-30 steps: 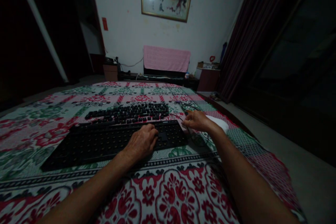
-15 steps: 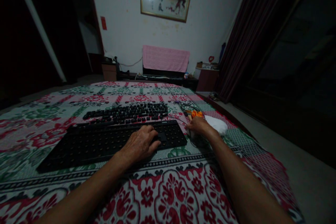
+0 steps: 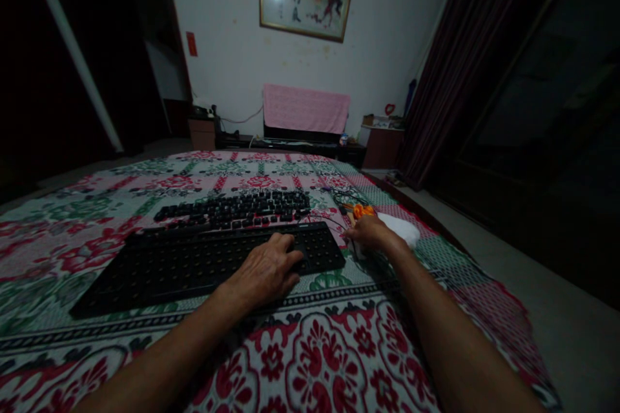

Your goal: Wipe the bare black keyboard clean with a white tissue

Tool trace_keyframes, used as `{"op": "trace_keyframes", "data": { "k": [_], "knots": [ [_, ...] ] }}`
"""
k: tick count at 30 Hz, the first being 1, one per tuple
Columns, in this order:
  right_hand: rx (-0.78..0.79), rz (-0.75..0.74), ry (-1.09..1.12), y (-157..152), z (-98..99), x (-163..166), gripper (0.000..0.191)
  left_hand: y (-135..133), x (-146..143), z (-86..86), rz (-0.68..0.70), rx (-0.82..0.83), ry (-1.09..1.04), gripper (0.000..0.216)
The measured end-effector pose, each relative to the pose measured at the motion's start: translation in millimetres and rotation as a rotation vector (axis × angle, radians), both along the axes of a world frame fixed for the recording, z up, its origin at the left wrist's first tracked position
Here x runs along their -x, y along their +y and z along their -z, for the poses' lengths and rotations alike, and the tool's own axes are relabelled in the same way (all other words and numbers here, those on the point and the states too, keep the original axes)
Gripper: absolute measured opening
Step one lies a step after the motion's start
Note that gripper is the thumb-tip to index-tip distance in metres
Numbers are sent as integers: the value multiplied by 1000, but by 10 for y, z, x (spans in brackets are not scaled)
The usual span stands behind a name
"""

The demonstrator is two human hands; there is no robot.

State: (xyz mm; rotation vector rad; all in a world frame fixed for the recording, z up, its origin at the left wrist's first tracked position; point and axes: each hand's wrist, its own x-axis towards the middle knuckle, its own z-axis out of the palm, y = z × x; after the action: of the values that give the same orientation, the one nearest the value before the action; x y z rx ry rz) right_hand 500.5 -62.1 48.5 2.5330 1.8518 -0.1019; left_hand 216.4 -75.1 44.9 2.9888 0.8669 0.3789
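Note:
A black keyboard (image 3: 194, 264) with its keycaps off lies on the patterned cover. My left hand (image 3: 268, 268) rests over its right part, fingers slightly bent and apart, the thumb by the near edge. Off the keyboard's right end, my right hand (image 3: 371, 232) is lowered with fingers pinched together; what they hold, if anything, is hidden. Just beyond that hand sits an orange object (image 3: 363, 210) of unclear kind, and beside it a white, cloth-like bundle (image 3: 402, 230). Loose black keycaps (image 3: 242, 208) lie in rows behind the keyboard.
A dark cable (image 3: 346, 195) is coiled behind my right hand. The floral cover (image 3: 320, 361) spreads under everything, with its edge dropping off at the right. Against the far wall are a pink towel (image 3: 306, 108) over a dark screen and low cabinets (image 3: 382, 147).
My left hand has shifted slightly on the keyboard, its thumb now drawn back toward the near edge. My right hand has barely moved.

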Motion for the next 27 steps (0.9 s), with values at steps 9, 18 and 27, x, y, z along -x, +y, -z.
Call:
{"op": "trace_keyframes", "data": {
  "k": [9,18,27],
  "knots": [
    [-15,20,-4,9,6,105,42,-99,-106,85,51,-77,110,24],
    [21,49,75,-13,-20,168,40,-143,-149,120,22,-138,139,20],
    [-43,63,76,28,43,136,34,-145,-153,130,-63,-19,124,20]
  ]
}}
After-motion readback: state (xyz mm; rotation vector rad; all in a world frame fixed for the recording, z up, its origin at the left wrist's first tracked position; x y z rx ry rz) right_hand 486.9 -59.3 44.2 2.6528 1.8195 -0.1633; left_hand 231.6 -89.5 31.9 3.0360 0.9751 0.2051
